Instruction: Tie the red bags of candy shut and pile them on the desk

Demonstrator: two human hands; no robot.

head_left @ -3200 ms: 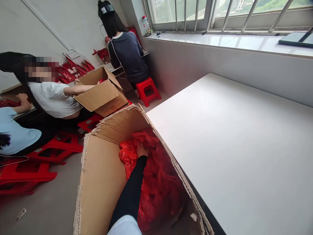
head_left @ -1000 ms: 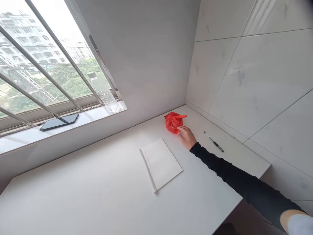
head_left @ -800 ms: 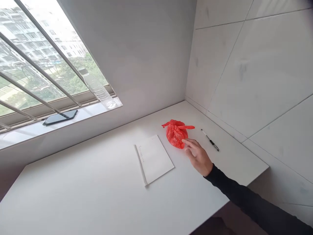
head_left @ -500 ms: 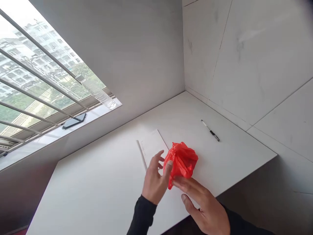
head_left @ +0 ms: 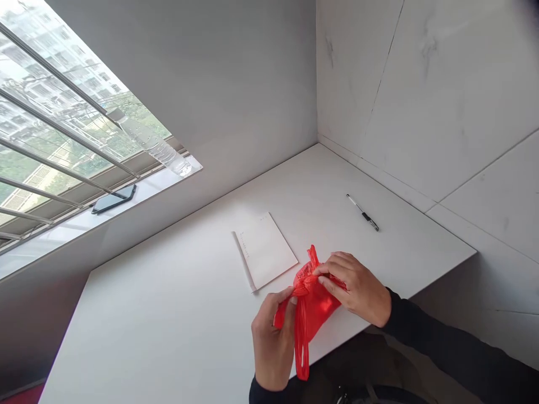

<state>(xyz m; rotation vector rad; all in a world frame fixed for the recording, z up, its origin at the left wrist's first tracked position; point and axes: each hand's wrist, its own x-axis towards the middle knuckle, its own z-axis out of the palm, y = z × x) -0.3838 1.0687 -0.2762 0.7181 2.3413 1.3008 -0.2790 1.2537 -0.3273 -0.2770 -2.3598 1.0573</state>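
A red plastic bag [head_left: 318, 311] is bunched up near the front edge of the white table [head_left: 168, 314]. Its neck looks knotted, and one handle loop hangs down past the table edge. The fingers of my left hand [head_left: 272, 336] pinch the bag on the left of the knot. From the other side, my right hand [head_left: 357, 286] grips it between thumb and fingers just right of the knot. What the bag contains is hidden. Behind it lies a white notebook [head_left: 265, 252] with small dark print on it.
A black-and-clear pen [head_left: 362, 213] lies toward the right of the table. On the window sill are a dark phone [head_left: 113, 199] and a clear plastic bottle [head_left: 154, 146], beside metal window bars. Walls border the table's far sides.
Both hands have closed on the red bag's neck; before, they were spread around it. The bag has turned and shifted toward me, its handle loop now hanging down. My view has shifted slightly.
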